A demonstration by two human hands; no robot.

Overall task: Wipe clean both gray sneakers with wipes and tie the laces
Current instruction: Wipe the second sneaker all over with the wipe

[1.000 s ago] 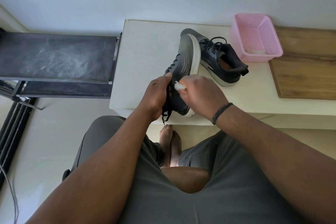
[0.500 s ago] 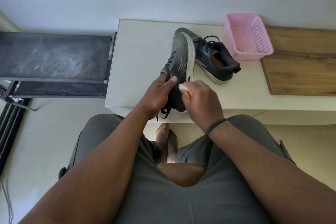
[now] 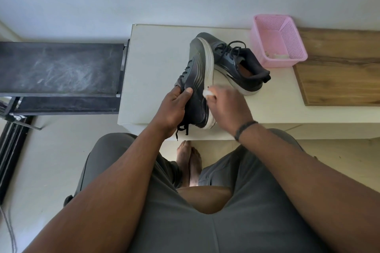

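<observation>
Your left hand [image 3: 174,107] grips the tilted gray sneaker [image 3: 197,80] over the table [image 3: 152,63] edge; your right hand [image 3: 228,107] pinches a mostly hidden wipe [image 3: 206,94] against its white sole. The second sneaker [image 3: 238,63] lies behind, partly blocked.

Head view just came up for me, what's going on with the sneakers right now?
A seated person is cleaning one gray sneaker. The left hand grips it tilted on its side at the white table edge, while the right hand pinches a white wipe against its white sole edge. Its laces hang untied. The other sneaker sits on the table beside a pink basket.
</observation>
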